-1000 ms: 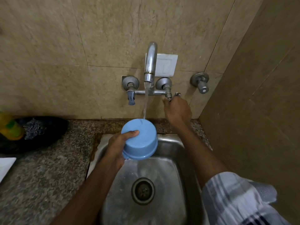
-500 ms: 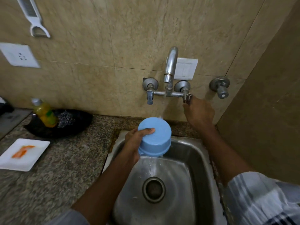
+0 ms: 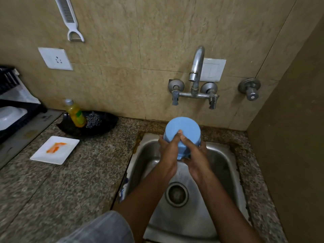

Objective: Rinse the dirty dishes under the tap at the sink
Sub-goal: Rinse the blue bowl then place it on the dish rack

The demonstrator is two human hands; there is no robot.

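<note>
Head view: both hands' grip, left [image 3: 169,148] and right [image 3: 196,155], around upturned blue bowl [image 3: 184,128] over sink [image 3: 226,165].

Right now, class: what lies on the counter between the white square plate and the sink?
Nothing: the head view shows only bare speckled granite counter between the white square plate and the sink.

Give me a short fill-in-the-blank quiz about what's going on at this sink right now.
1. Both hands, the left hand and the right hand, hold a bowl whose colour is ____.
2. The bowl is held over the ____, with its base turned up.
3. The white square plate on the counter carries smears coloured ____.
4. The yellow bottle stands on a dish coloured ____.

Missing words: blue; sink; orange; black
</note>
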